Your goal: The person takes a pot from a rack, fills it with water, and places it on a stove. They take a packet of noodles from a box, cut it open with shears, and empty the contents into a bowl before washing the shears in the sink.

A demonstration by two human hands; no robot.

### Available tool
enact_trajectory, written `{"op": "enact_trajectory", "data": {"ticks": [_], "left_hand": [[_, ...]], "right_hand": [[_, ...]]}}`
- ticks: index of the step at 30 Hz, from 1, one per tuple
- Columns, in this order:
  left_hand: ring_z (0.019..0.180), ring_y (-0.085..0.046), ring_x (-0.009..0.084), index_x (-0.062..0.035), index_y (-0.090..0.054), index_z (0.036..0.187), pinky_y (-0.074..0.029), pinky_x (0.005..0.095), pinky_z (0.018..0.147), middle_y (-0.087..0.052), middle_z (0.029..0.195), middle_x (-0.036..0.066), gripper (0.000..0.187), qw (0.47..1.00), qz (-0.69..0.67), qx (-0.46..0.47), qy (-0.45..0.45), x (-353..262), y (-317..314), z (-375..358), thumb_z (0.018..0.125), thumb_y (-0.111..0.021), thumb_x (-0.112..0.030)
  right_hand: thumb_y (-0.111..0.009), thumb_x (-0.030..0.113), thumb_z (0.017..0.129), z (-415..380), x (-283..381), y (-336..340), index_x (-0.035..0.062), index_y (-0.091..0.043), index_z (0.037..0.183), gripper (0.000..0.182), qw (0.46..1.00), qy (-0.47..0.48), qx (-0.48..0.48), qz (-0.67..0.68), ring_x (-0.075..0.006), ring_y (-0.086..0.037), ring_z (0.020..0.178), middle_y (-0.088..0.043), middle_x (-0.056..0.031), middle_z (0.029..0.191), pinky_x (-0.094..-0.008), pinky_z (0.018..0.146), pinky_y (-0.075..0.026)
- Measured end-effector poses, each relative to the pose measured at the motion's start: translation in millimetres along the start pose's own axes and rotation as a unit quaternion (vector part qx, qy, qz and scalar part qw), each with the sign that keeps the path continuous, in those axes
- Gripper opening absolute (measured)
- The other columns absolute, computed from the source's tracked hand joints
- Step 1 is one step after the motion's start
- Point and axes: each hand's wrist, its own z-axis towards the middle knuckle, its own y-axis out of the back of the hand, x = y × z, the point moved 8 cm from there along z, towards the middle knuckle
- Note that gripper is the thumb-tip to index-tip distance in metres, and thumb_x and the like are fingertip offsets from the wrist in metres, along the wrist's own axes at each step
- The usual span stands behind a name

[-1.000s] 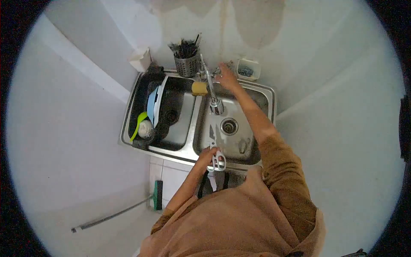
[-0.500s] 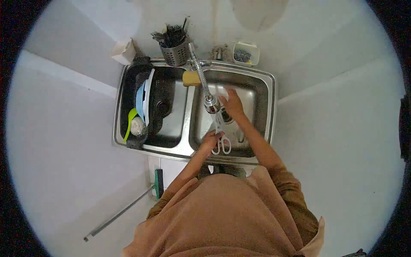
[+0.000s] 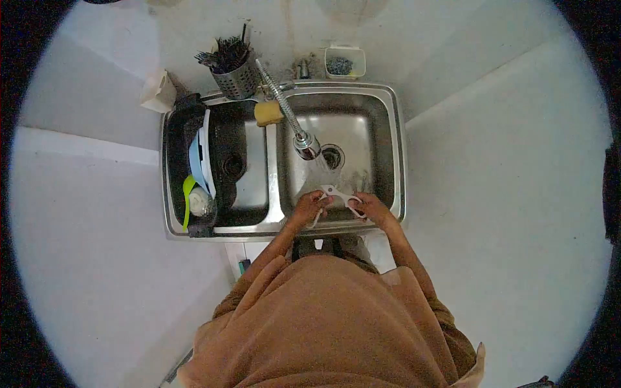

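White-handled scissors (image 3: 332, 190) are held over the near part of the right sink basin (image 3: 383, 155), their handles spread wide apart. My left hand (image 3: 308, 208) is closed around one handle, and my right hand (image 3: 374, 208) grips the other. The blades are hard to make out from above. Just beyond them, the chrome tap head (image 3: 306, 146) on its flexible neck points down, with water running from it. A round drain (image 3: 332, 156) lies behind the stream.
In the left basin a rack (image 3: 217, 139) holds a white plate (image 3: 206, 152), a blue item (image 3: 195, 158) and a lime-green utensil (image 3: 187, 194). A yellow sponge (image 3: 268, 114) sits on the divider. Behind stand a metal cutlery holder (image 3: 235, 81) and a scourer tub (image 3: 345, 63).
My right hand has come down from beside the tap head and taken one handle. The scissors have gone from nearly closed to spread open. The view has shifted slightly.
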Motion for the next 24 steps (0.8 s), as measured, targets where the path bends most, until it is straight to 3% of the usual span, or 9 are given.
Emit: {"op": "enact_trajectory", "data": {"ticks": [1, 4, 6, 10, 12, 15, 17, 21, 24], "left_hand": [[0.057, -0.057, 0.0107, -0.0039, -0.059, 0.085, -0.041, 0.0256, 0.052, -0.059, 0.068, 0.003, 0.036, 1.000, 0.001, 0.002, 0.000, 4.0, 2.1, 2.9, 0.079, -0.062, -0.039], [0.063, -0.057, 0.0107, -0.0038, -0.059, 0.089, -0.042, 0.0258, 0.054, -0.060, 0.072, 0.002, 0.035, 0.996, -0.017, 0.059, -0.059, -5.3, -4.3, 8.7, 0.079, -0.063, -0.037], [0.067, -0.055, 0.0113, -0.0041, -0.060, 0.088, -0.043, 0.0269, 0.056, -0.060, 0.076, 0.003, 0.037, 0.992, -0.122, 0.011, 0.015, -17.8, 1.0, 1.2, 0.078, -0.063, -0.039], [0.068, -0.056, 0.0137, -0.0051, -0.061, 0.087, -0.044, 0.0281, 0.058, -0.060, 0.079, 0.004, 0.039, 0.947, -0.312, 0.078, -0.012, 8.7, -21.3, 31.3, 0.078, -0.061, -0.043], [0.069, -0.056, 0.0159, -0.0041, -0.061, 0.084, -0.045, 0.0289, 0.060, -0.060, 0.080, 0.006, 0.041, 0.965, -0.240, -0.073, -0.073, -1.0, -4.0, 25.7, 0.080, -0.058, -0.045], [0.073, -0.058, 0.0196, -0.0010, -0.058, 0.090, -0.048, 0.0306, 0.064, -0.061, 0.084, 0.010, 0.038, 0.921, -0.380, -0.019, 0.081, 28.5, -19.5, 50.7, 0.084, -0.055, -0.038], [0.074, -0.059, 0.0211, -0.0002, -0.056, 0.093, -0.049, 0.0320, 0.065, -0.060, 0.086, 0.012, 0.036, 0.902, -0.427, -0.006, 0.058, 12.1, -23.3, 49.1, 0.085, -0.053, -0.035], [0.079, -0.060, 0.0252, 0.0018, -0.050, 0.099, -0.052, 0.0373, 0.072, -0.060, 0.091, 0.020, 0.032, 0.820, -0.572, -0.001, 0.020, 0.7, -33.7, 51.2, 0.089, -0.047, -0.028], [0.078, -0.060, 0.0257, 0.0033, -0.051, 0.098, -0.052, 0.0380, 0.071, -0.059, 0.091, 0.021, 0.033, 0.852, -0.518, -0.083, -0.005, 22.0, -26.4, 62.3, 0.090, -0.045, -0.028]], "right_hand": [[-0.056, 0.034, 0.085, -7.0, -6.2, -1.9, 0.0055, -0.056, 0.086, 0.028, 0.992, -0.101, 0.014, 0.073, -0.0080, -0.048, 0.057, -0.053, 0.0010, 0.067, -0.0233, 0.047, -0.038], [-0.057, 0.033, 0.085, -1.8, -22.5, -3.7, 0.0057, -0.056, 0.086, 0.028, 0.997, -0.070, 0.009, 0.044, -0.0069, -0.044, 0.056, -0.049, 0.0031, 0.063, -0.0238, 0.046, -0.034], [-0.057, 0.034, 0.084, -0.6, -25.3, -4.0, 0.0056, -0.056, 0.086, 0.028, 0.997, -0.052, -0.012, 0.047, -0.0069, -0.044, 0.055, -0.048, 0.0033, 0.063, -0.0238, 0.046, -0.034], [-0.056, 0.036, 0.084, -2.2, -20.3, -12.4, 0.0059, -0.056, 0.091, 0.031, 0.999, -0.025, -0.020, -0.014, -0.0079, -0.044, 0.056, -0.049, 0.0024, 0.065, -0.0237, 0.049, -0.037], [-0.055, 0.036, 0.084, -5.5, -12.9, -12.6, 0.0062, -0.057, 0.093, 0.031, 0.999, -0.007, -0.039, -0.018, -0.0080, -0.044, 0.056, -0.050, 0.0022, 0.065, -0.0236, 0.050, -0.038], [-0.055, 0.035, 0.085, -9.3, -15.7, -17.8, 0.0066, -0.057, 0.094, 0.030, 0.998, -0.055, -0.034, -0.025, -0.0080, -0.045, 0.057, -0.051, 0.0020, 0.068, -0.0232, 0.051, -0.039], [-0.054, 0.033, 0.085, -14.6, -16.4, -16.5, 0.0061, -0.057, 0.094, 0.029, 0.988, -0.038, -0.069, 0.129, -0.0080, -0.045, 0.058, -0.050, 0.0018, 0.068, -0.0235, 0.052, -0.040], [-0.053, 0.031, 0.086, -8.0, -28.5, -11.4, 0.0052, -0.057, 0.095, 0.028, 0.990, 0.007, -0.121, 0.078, -0.0082, -0.046, 0.061, -0.050, 0.0018, 0.067, -0.0233, 0.053, -0.040], [-0.052, 0.029, 0.086, -11.2, -22.0, -6.4, 0.0044, -0.057, 0.096, 0.027, 0.990, -0.012, -0.131, 0.055, -0.0085, -0.046, 0.060, -0.050, 0.0014, 0.064, -0.0235, 0.053, -0.040]]}}
